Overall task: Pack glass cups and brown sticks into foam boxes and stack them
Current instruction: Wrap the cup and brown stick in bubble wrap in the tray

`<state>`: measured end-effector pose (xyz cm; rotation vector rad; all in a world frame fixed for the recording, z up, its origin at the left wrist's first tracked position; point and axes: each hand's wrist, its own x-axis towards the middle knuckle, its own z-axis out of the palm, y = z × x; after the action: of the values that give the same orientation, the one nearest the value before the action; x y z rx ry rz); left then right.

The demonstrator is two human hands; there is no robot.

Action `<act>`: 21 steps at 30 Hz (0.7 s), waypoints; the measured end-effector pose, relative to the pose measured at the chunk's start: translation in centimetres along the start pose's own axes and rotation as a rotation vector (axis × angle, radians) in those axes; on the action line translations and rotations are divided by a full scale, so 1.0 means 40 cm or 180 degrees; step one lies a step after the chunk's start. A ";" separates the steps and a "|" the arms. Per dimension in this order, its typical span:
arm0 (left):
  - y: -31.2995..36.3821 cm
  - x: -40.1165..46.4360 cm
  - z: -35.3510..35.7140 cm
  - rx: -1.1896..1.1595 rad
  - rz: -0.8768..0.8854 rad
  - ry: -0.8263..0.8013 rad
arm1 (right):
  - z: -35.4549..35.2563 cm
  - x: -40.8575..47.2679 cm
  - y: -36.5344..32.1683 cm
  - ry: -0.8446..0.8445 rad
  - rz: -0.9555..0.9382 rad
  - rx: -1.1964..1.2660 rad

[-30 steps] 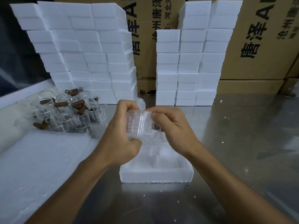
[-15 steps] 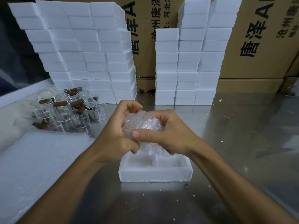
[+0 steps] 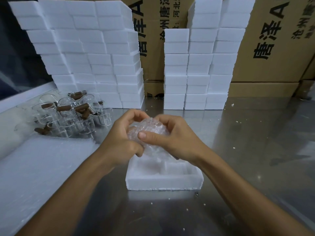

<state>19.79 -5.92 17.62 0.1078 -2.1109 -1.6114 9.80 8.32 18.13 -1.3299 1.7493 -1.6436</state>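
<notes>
We see both hands, left [image 3: 119, 142] and right [image 3: 175, 138], each grip curled tight round a bubble-wrapped bundle [image 3: 150, 132] above the open foam box [image 3: 163, 182] on the worktop [image 3: 255, 150].

A bubble-wrapped bundle [image 3: 150, 132] sits above the open white foam box [image 3: 164, 182]; glass cups [image 3: 68, 116] hold brown sticks [image 3: 81, 106].

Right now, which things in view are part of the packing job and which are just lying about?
Job:
- left hand and right hand, both gripping the clear bubble-wrapped bundle
- open white foam box
- clear glass cups holding brown sticks
- stacked white foam boxes

Lying about:
- printed cardboard cartons
- white foam crumbs
</notes>
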 end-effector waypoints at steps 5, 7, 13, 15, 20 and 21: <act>-0.010 0.009 -0.027 -0.0235 -0.0089 0.0571 | 0.003 0.005 0.013 0.0018 -0.0157 -0.0692; -0.016 0.010 -0.031 -0.0381 -0.0108 0.0622 | 0.006 0.005 0.016 0.0249 -0.0195 -0.1092; 0.010 0.004 -0.042 -0.1537 -0.0420 -0.0060 | -0.021 0.006 0.017 0.0417 -0.0138 -0.0466; 0.016 0.003 -0.050 -0.1985 -0.0582 -0.0078 | -0.035 0.008 0.013 0.0314 -0.0048 -0.0145; 0.010 0.001 -0.042 -0.1783 -0.0759 -0.0051 | -0.046 0.010 0.021 -0.0061 0.0126 0.0367; 0.010 0.000 -0.041 -0.1747 -0.0753 -0.0069 | -0.047 0.012 0.023 -0.0092 0.0191 0.0427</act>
<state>20.56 -7.26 18.32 0.1609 -1.6424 -2.2802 7.73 8.82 17.85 -1.2228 1.6162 -1.6686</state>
